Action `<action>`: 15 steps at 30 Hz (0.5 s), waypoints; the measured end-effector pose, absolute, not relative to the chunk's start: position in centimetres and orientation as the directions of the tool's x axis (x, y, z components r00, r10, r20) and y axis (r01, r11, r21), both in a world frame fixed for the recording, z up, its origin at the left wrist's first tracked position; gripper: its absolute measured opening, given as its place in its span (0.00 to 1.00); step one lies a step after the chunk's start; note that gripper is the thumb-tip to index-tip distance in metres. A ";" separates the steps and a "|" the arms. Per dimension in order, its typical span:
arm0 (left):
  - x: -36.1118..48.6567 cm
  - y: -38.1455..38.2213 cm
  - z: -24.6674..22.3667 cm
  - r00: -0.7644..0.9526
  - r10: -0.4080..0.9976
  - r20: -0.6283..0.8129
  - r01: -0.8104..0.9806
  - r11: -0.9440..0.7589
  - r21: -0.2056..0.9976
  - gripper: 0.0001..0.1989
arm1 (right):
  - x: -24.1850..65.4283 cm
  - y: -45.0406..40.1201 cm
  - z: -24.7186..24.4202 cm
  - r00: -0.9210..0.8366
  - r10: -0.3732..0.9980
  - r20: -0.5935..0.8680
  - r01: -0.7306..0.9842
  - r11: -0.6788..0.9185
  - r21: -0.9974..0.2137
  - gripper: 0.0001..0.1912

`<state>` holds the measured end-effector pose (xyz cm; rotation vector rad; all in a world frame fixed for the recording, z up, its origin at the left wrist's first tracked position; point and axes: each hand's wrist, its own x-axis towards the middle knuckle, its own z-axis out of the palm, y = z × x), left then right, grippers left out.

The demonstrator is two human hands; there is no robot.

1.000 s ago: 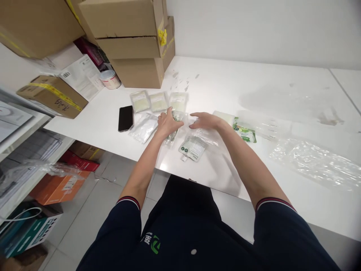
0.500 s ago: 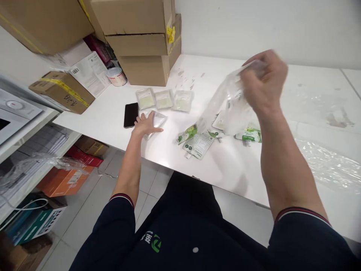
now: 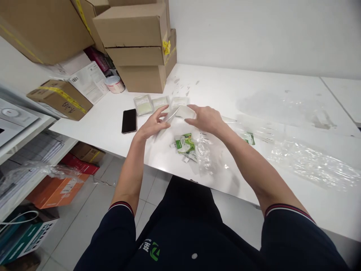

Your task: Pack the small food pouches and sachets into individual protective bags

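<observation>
Tilted up off the white table (image 3: 113,137), a clear plastic packet (image 3: 170,116) is gripped between the fingers and thumb of my left hand (image 3: 153,123). Close by on its right, my right hand (image 3: 207,118) has thumb and fingertips on the edge of a whitish flat piece (image 3: 185,111); its kind is unclear. Three flat clear packets with pale contents lie behind my hands: the left one (image 3: 144,105), the middle one (image 3: 160,101) and the right one (image 3: 180,101). Green and white pouches (image 3: 186,145) lie in front, partly under crumpled clear plastic (image 3: 207,154).
A black phone (image 3: 129,121) lies left of my left hand. Stacked cardboard boxes (image 3: 138,75) and a round tub (image 3: 115,84) stand at the back left. Clear plastic film (image 3: 316,162) spreads over the right side, with another green pouch (image 3: 249,138) partly under plastic.
My right hand has let go of the raised clear plastic and come down left, beside my left hand. My left hand has lifted the clear packet that lay flat beneath it.
</observation>
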<state>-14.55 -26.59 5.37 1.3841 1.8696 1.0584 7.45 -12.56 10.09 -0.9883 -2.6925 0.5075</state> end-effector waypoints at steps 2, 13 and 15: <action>-14.2 -27.1 6.1 -0.218 0.976 -0.017 0.527 0.132 0.839 0.47 | 6.6 -12.5 9.4 -0.724 0.680 0.119 0.600 0.705 -0.378 0.23; -15.5 -23.4 2.5 -0.519 0.855 0.021 0.809 0.483 0.337 0.26 | 14.0 -6.5 15.8 -0.222 0.662 0.716 0.612 0.666 -0.426 0.19; -14.8 -21.2 1.5 -0.477 0.869 0.128 0.871 0.449 0.200 0.24 | 17.0 -4.6 17.2 -0.227 0.654 0.722 0.682 0.636 -0.361 0.23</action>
